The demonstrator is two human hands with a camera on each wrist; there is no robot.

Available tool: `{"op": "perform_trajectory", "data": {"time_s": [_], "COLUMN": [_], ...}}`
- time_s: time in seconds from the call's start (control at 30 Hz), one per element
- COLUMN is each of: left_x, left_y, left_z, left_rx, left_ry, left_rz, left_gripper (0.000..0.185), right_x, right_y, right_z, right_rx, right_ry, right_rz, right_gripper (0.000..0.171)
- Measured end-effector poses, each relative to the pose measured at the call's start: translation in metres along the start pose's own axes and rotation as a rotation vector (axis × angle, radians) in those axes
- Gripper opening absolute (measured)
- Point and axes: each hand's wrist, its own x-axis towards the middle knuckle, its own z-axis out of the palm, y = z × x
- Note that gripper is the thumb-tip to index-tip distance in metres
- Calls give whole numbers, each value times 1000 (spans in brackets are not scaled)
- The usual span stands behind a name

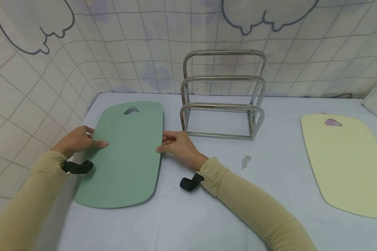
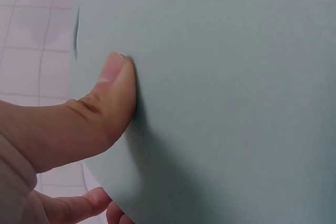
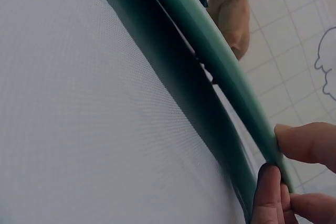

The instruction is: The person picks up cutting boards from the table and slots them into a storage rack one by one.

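Note:
A green cutting board [image 1: 125, 157] with a small handle hole near its far end is held by its two long sides. My left hand [image 1: 78, 141] grips the left edge, thumb on the upper face; in the left wrist view the thumb [image 2: 113, 98] presses the surface and the other fingers go to the edge and underneath. On the opposite edge my right hand [image 1: 179, 144] pinches the board between thumb and fingers. The right wrist view shows the board's thin edge [image 3: 226, 82] raised off the white cloth, with a dark gap below it.
A metal three-hoop rack [image 1: 223, 106] stands at the back middle of the white table [image 1: 220, 209]. At the right lies a pale yellow cutting board [image 1: 345, 164]. A grey mark [image 1: 246, 162] shows on the cloth. A grid-patterned curtain [image 1: 163, 45] hangs behind and at the left.

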Motion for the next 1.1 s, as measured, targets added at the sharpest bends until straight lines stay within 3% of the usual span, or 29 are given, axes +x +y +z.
{"op": "perform_trajectory", "data": {"time_s": [0.7, 1.1], "left_x": [-2, -4], "left_y": [2, -3], "left_z": [-1, -1], "left_rx": [3, -16], "left_ry": [-4, 11], "left_rz": [-9, 34], "left_gripper": [115, 102], "right_x": [0, -3], "right_y": [-2, -2], "right_z": [4, 4], "right_rx": [-44, -20], "right_ry": [54, 72], "right_rz": [-1, 6], "right_gripper": [76, 75]}}
